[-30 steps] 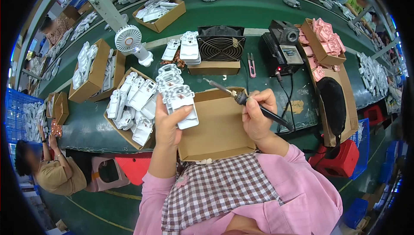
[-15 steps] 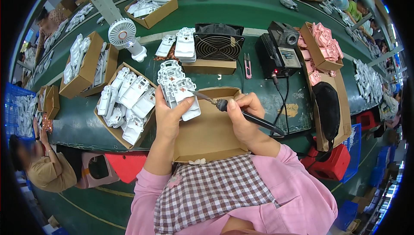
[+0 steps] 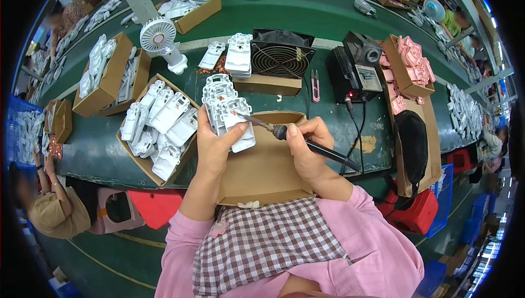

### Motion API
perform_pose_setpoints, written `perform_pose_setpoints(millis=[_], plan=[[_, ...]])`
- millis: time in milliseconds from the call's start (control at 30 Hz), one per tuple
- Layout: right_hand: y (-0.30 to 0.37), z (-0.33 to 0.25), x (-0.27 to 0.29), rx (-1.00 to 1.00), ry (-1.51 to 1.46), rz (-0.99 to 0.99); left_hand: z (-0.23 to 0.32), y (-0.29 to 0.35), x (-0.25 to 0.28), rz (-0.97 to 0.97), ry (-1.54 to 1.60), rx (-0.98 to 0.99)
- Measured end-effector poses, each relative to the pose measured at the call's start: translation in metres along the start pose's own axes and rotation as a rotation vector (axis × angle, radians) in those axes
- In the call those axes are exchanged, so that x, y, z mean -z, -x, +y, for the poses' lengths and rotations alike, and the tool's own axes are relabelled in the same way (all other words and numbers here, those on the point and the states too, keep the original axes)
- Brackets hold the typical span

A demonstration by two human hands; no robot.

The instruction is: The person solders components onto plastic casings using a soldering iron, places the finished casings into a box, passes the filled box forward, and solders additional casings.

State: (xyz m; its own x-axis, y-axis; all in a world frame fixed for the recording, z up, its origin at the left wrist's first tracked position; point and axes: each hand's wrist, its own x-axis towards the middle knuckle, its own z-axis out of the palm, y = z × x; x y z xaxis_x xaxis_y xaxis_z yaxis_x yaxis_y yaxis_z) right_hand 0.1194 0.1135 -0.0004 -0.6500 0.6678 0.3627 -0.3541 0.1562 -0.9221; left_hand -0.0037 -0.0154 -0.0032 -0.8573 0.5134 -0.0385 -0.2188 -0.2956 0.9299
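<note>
My left hand [image 3: 216,147] is closed round several white plastic housings [image 3: 219,93], stacked and overlapping, with small copper-coloured parts on them. In my right hand [image 3: 310,150] is a soldering iron [image 3: 328,153], its black handle gripped like a pen. The iron's metal tip reaches left to the copper-coloured part on the front housing; whether it touches cannot be made out. Below both hands lies an open cardboard box [image 3: 265,172], its brown bottom showing. The iron's cable runs back toward a black soldering station [image 3: 353,71] with a red light.
A cardboard box of white housings [image 3: 188,103] stands left of my hands. Beyond are a black fan [image 3: 281,60], a stack of white housings [image 3: 239,51], pink snips [image 3: 315,87] and a small white handheld fan [image 3: 158,36]. Pink parts [image 3: 413,62] fill a box at right. A co-worker [image 3: 60,210] sits at far left.
The view has shifted slightly. My hands keep nearly the same hold and place, with the iron's tip still at the front housing. The co-worker at far left has moved their arms.
</note>
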Motion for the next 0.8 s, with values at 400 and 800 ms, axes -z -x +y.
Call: perform_pose_setpoints(millis=[400, 800], plan=[[-0.0021, -0.0017, -0.0024, -0.010, 0.021, -0.011, -0.0012, -0.0019, 0.0013, -0.009, -0.002, -0.006], [-0.0010, 0.0004, -0.0011, -0.003, -0.061, -0.019, -0.0044, -0.0017, 0.0029, -0.012, -0.037, -0.019]])
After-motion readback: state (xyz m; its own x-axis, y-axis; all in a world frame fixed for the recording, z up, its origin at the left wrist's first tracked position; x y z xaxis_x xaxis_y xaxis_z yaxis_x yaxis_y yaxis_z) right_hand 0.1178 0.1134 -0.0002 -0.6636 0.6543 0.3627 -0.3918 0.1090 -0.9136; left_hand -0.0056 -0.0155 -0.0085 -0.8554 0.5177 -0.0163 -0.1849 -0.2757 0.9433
